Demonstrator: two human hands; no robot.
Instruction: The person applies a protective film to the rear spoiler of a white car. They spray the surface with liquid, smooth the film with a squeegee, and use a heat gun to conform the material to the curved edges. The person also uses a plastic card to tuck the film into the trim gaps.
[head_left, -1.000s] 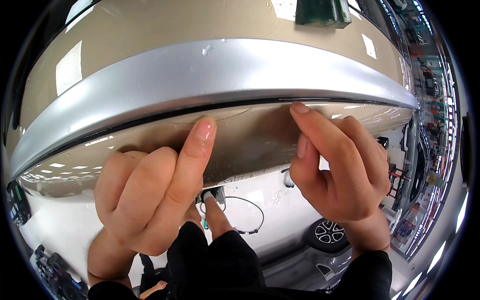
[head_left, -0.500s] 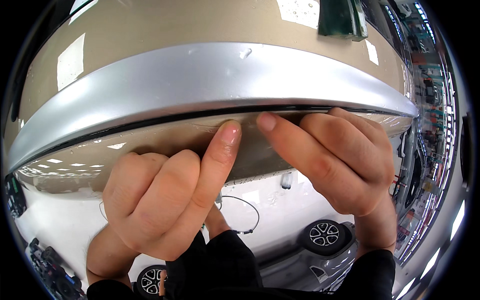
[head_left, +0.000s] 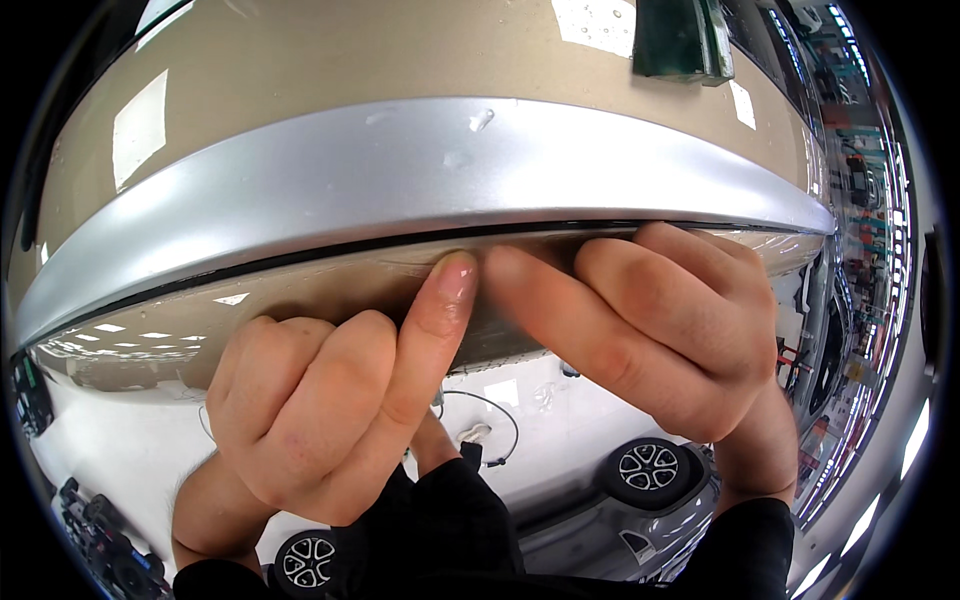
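Note:
Both my hands are at a tan car body panel (head_left: pixel 230 320), just under a curved silver trim strip (head_left: pixel 330 165) and the black gap beneath it. On my left hand (head_left: pixel 320 400) the fingers are curled in, and the wet-looking thumb lies against the panel. My right hand (head_left: pixel 650 340) is curled the same way, its blurred thumb close beside the left thumb. Faint crease lines, perhaps of a thin clear film, show on the panel left of the thumbs. What the curled fingers pinch, if anything, is hidden.
A dark green block (head_left: pixel 683 45) rests on the upper tan bodywork, which carries water drops. Below are a white floor (head_left: pixel 100 430), a looped dark cable (head_left: pixel 517 430) and a dark grey car with a spoked wheel (head_left: pixel 650 468). Shelving lines the right side.
My right thumb has moved left and slightly down, toward the left thumb. The left hand has hardly shifted. The silver trim sits slightly lower in the view.

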